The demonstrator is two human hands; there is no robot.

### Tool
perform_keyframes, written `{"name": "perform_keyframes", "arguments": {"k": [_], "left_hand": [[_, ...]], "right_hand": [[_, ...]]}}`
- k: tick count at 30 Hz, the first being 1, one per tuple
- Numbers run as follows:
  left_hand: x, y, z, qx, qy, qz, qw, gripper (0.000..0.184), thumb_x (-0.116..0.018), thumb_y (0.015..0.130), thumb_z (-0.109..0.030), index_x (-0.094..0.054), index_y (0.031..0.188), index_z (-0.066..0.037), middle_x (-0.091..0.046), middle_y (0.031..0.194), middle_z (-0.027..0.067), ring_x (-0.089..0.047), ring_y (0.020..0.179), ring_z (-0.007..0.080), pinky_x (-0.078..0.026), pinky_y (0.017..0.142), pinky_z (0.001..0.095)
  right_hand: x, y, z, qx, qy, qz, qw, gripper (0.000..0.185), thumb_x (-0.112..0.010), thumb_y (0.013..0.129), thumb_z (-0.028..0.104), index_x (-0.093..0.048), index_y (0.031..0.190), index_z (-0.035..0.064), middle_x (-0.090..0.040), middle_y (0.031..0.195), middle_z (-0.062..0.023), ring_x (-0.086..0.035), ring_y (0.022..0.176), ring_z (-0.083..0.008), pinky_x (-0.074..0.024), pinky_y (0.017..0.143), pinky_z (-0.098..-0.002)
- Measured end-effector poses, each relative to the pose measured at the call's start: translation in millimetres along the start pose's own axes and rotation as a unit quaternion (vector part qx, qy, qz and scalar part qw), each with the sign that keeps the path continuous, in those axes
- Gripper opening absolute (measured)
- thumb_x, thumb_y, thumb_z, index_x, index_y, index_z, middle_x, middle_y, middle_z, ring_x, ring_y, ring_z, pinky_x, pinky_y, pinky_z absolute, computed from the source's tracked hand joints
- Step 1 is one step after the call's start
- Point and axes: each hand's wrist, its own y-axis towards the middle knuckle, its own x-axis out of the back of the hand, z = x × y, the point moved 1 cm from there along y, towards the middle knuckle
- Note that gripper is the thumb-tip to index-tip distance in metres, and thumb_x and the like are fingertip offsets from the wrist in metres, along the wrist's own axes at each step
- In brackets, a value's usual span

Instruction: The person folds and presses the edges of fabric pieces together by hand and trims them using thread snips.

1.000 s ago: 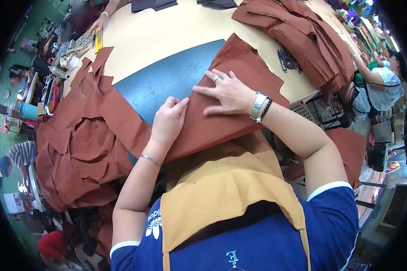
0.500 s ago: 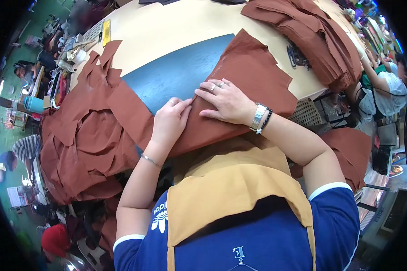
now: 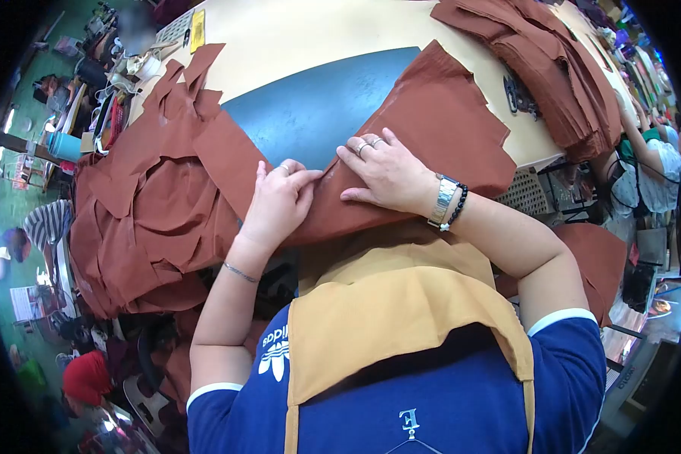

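Note:
A rust-brown fabric piece (image 3: 446, 121) lies partly over a smooth dark blue-grey sheet (image 3: 318, 98) on the table. My left hand (image 3: 276, 204) is at the fabric's left edge, thumb and index finger drawn together on it. Close to those fingertips, my right hand (image 3: 393, 174) rests on the same piece, fingers stretched out and palm down. Rings, a metal watch and dark beads show on that hand and wrist. The near part of the fabric hangs toward the tan apron (image 3: 408, 303).
Loose rust-brown pieces (image 3: 144, 219) are heaped at the left. A stack of similar fabric (image 3: 545, 76) sits at the far right, beside small dark tools (image 3: 518, 97). A yellow item (image 3: 197, 30) lies at the back left. Another person (image 3: 654, 166) is at the right.
The view has shifted, so the table contents appear farther right and slightly higher. Against the fabric, my left hand has slid a little left, its fingers less bunched. My right hand stays on the fabric.

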Motion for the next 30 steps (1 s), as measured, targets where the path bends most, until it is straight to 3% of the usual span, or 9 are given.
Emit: {"name": "perform_keyframes", "arguments": {"k": [4,7,13,19,25,30], "left_hand": [[20,4,1,0.121,-0.01,0.089,0.989,0.021,-0.068,0.087,-0.02,-0.072,0.107,-0.014,-0.066,0.088,0.0027,-0.065,0.087,0.0229,-0.025,0.11,0.0695],[23,4,2,0.104,0.021,0.105,0.989,0.015,-0.068,0.088,-0.02,-0.074,0.101,-0.015,-0.066,0.088,0.0015,-0.065,0.088,0.0219,-0.023,0.11,0.0703],[23,-4,5,0.007,0.077,0.05,0.996,0.011,-0.066,0.089,-0.02,-0.075,0.095,-0.019,-0.067,0.09,-0.0019,-0.065,0.096,0.0198,-0.022,0.11,0.0728],[28,-3,11,0.006,0.072,0.066,0.995,0.01,-0.067,0.089,-0.02,-0.076,0.092,-0.02,-0.067,0.092,-0.0038,-0.064,0.097,0.018,-0.021,0.11,0.0726],[31,-5,12,-0.068,0.133,0.064,0.987,0.015,-0.064,0.089,-0.016,-0.076,0.096,-0.022,-0.067,0.098,-0.0028,-0.063,0.1,0.0183,-0.022,0.111,0.0707],[32,-6,27,-0.077,0.117,0.089,0.986,0.021,-0.065,0.088,-0.013,-0.075,0.104,-0.023,-0.067,0.099,-0.0021,-0.062,0.102,0.0189,-0.022,0.114,0.0658]], "right_hand": [[7,-4,12,-0.002,-0.004,-0.046,0.999,0.068,-0.057,0.09,0.058,-0.053,0.136,0.0082,-0.054,0.132,-0.0211,-0.05,0.125,-0.0347,-0.0406,0.099,-0.0624],[0,-3,12,0.012,-0.014,-0.06,0.998,0.066,-0.058,0.09,0.057,-0.054,0.136,0.009,-0.054,0.131,-0.0216,-0.051,0.124,-0.0344,-0.041,0.099,-0.0611],[5,-3,24,0.018,0.007,-0.047,0.999,0.063,-0.059,0.09,0.055,-0.055,0.134,0.0095,-0.055,0.129,-0.0209,-0.052,0.122,-0.034,-0.0419,0.1,-0.0563],[-4,5,22,0.055,0.058,-0.044,0.996,0.058,-0.061,0.091,0.049,-0.055,0.134,0.0119,-0.056,0.127,-0.0201,-0.054,0.119,-0.0332,-0.0467,0.094,-0.0566],[12,3,31,0.035,0.041,-0.01,0.998,0.054,-0.062,0.092,0.044,-0.053,0.138,0.0174,-0.052,0.129,-0.0219,-0.052,0.12,-0.0353,-0.0497,0.092,-0.0539],[17,7,36,0.03,0.042,0.022,0.998,0.052,-0.062,0.092,0.039,-0.053,0.14,0.0211,-0.051,0.13,-0.0249,-0.051,0.12,-0.0383,-0.0521,0.089,-0.0541]]}}
